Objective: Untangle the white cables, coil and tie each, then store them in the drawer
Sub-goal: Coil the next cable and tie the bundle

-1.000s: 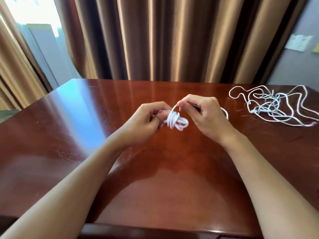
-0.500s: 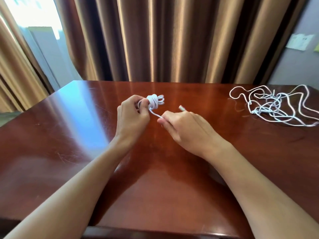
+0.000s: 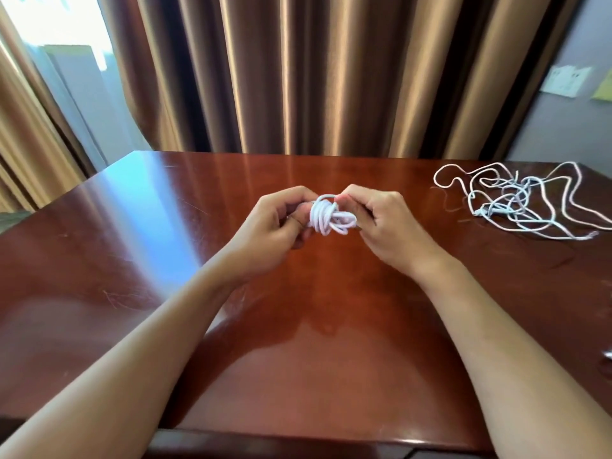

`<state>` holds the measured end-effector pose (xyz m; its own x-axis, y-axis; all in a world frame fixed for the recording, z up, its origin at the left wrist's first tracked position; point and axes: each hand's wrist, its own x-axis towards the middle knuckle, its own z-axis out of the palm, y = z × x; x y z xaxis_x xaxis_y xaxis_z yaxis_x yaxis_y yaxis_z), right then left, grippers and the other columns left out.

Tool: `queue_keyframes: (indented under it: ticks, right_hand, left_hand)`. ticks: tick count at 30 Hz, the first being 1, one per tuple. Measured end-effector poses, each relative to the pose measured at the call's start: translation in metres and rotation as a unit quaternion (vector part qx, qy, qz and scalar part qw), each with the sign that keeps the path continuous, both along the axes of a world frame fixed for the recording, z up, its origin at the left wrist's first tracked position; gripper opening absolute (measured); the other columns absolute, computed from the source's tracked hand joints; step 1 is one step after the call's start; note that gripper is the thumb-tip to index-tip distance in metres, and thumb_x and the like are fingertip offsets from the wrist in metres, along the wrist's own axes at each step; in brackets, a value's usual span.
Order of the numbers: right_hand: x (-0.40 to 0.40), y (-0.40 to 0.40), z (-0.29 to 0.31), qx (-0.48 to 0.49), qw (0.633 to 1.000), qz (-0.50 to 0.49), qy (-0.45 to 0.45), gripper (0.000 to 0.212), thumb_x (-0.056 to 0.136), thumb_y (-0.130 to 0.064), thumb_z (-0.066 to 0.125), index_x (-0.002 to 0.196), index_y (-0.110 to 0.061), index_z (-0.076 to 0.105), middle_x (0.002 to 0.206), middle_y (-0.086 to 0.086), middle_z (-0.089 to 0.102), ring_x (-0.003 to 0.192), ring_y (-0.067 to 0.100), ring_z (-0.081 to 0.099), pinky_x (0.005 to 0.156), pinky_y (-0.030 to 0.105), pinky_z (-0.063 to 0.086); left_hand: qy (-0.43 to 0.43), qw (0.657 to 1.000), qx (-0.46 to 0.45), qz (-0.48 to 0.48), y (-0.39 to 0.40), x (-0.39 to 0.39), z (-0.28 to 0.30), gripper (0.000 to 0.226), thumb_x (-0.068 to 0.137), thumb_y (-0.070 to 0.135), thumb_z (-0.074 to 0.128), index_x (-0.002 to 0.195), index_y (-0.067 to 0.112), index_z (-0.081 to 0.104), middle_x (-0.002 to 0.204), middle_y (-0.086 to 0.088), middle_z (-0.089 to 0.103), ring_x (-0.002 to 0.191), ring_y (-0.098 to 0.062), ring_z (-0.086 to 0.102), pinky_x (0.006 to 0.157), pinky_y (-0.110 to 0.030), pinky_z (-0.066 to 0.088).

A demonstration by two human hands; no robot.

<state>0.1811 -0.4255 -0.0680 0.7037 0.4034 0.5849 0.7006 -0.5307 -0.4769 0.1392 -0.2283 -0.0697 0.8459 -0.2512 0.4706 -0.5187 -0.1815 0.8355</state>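
Observation:
A small coil of white cable [image 3: 329, 217] hangs between my two hands above the middle of the dark red wooden table [image 3: 311, 342]. My left hand [image 3: 275, 226] grips the coil's left end with curled fingers. My right hand [image 3: 381, 223] pinches the cable at the coil's right side, thumb and forefinger near the top wrap. A second heap of tangled white cables [image 3: 516, 205] lies loose at the table's far right. No drawer shows in this view.
Brown curtains [image 3: 298, 71] hang right behind the table's far edge, with a bright window at the left. A grey wall with a socket plate [image 3: 564, 80] stands at the far right. The table's front edge runs along the bottom.
My left hand brought the coil back from the upper left to the middle. My right hand rose off the table and closed in on the coil, taking up the slack end.

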Motion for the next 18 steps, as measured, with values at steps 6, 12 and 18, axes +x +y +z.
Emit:
queue_keyframes:
  ticks: [6,12,18]
  right_hand:
    - [-0.008,0.022,-0.012,-0.030,0.994,0.013,0.109,0.023,0.102,-0.006,0.046,0.099,-0.021,0.064,0.067,-0.013,0.055,0.053,0.005,0.051,0.057,0.019,0.039]
    - [-0.017,0.033,-0.011,-0.008,0.977,0.009,0.214,0.026,0.109,-0.020,0.038,0.099,-0.022,0.062,0.068,-0.008,0.058,0.045,0.001,0.048,0.049,0.020,0.039]
    - [-0.032,0.046,-0.005,0.121,0.907,0.062,0.398,0.031,0.110,-0.017,0.037,0.106,-0.007,0.066,0.061,-0.008,0.051,0.042,0.002,0.037,0.039,0.016,0.032]
  left_hand:
    - [0.031,0.987,-0.084,0.135,-0.001,0.009,-0.005,0.025,0.105,0.005,0.046,0.090,0.006,0.066,0.056,0.008,0.051,0.050,-0.008,0.041,0.049,-0.022,0.033]
    - [0.033,0.975,-0.092,0.201,-0.002,0.015,-0.012,0.029,0.105,0.005,0.045,0.085,0.010,0.066,0.053,0.011,0.052,0.048,-0.005,0.042,0.049,-0.022,0.035]
    - [0.004,0.950,-0.079,0.303,0.002,0.020,-0.017,0.025,0.097,0.019,0.051,0.078,0.014,0.067,0.053,0.013,0.056,0.050,-0.006,0.047,0.054,-0.028,0.038]
